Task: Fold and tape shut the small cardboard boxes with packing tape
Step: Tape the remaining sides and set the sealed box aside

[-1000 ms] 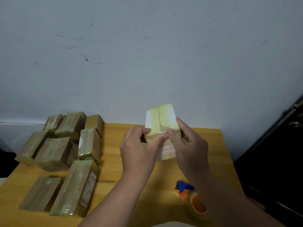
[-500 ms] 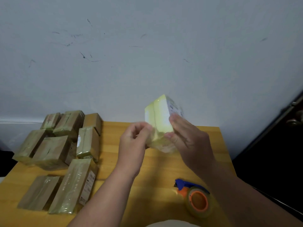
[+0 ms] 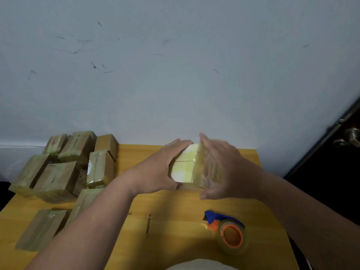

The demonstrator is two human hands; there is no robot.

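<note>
A small box (image 3: pixel 184 166), pale and wrapped in yellowish tape, lies on the wooden table (image 3: pixel 171 215) near its far edge. My left hand (image 3: pixel 161 168) presses flat against the box's left side, fingers straight. My right hand (image 3: pixel 218 166) lies against its right side with straight fingers, blurred by motion. A loose film of clear tape seems to cover the right end of the box under that hand. The tape dispenser (image 3: pixel 228 230), blue and orange with a clear roll, rests on the table below my right hand.
Several taped brown boxes (image 3: pixel 56 176) are heaped at the table's left, two more (image 3: pixel 42 228) lying flat near the front left. A scuffed white wall stands right behind the table. A dark door with a metal knob (image 3: pixel 350 138) is at the right.
The box was held up tilted in the air between both hands; now it lies down on the table. Both hands have flattened against its sides.
</note>
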